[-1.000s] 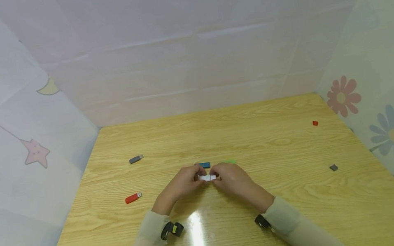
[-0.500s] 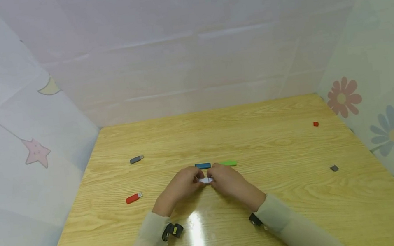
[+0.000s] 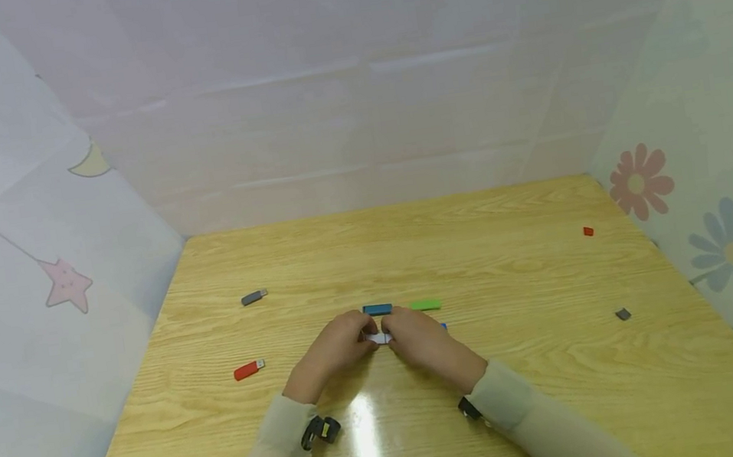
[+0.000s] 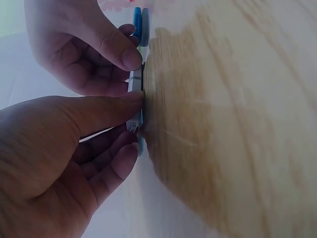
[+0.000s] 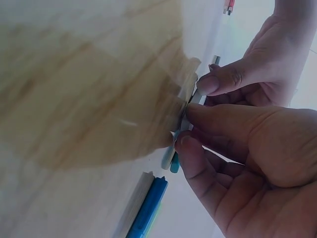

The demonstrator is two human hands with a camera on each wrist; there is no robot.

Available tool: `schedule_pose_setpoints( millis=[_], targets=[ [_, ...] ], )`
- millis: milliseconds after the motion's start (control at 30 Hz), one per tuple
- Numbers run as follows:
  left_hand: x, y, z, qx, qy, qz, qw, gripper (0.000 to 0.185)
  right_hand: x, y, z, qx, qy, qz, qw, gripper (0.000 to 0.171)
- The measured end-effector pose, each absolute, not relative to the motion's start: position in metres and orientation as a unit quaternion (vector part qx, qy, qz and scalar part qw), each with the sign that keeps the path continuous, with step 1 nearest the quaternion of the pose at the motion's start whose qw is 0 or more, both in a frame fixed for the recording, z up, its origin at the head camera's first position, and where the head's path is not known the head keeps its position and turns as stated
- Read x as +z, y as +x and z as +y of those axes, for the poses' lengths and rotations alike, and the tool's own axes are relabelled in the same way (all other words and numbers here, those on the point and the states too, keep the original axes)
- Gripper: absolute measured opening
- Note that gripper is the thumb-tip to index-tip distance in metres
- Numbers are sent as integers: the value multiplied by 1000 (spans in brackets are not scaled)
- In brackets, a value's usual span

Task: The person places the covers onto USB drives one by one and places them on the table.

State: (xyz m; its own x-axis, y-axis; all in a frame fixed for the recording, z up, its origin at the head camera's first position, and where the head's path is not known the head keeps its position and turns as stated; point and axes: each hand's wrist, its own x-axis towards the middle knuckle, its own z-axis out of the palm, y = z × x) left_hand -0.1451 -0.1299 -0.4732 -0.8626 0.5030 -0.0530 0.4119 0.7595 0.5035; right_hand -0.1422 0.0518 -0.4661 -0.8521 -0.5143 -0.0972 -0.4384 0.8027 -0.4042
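white stick [image 3: 377, 338] pinched between both hands

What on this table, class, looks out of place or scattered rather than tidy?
Two small loose pieces, one red and one grey, lie far right, apart from the sticks. The red stick and grey stick lie left with metal plugs bare.

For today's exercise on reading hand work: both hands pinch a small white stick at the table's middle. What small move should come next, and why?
Probably a gentle push together: the left hand and right hand each pinch an end of the white stick, fingertips nearly meeting.
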Motion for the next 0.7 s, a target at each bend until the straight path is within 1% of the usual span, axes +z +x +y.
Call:
schedule_pose_setpoints(
  millis=[200, 300, 567, 700],
  targets=[
    [-473, -145, -130, 243, 241, 935, 93, 7, -463, -141, 54, -194, -251, 943, 102, 2],
    [-472, -145, -130, 243, 240, 935, 93, 8, -462, -141, 58, -192, -248, 944, 100, 4],
    [-470, -143, -132, 222, 243, 941, 79, 15, -454, -142, 80, -186, -219, 954, 86, 25],
    [-466, -141, -137, 199, 233, 949, 68, 19, -451, -144, 94, -186, -205, 957, 84, 28]
  ],
)
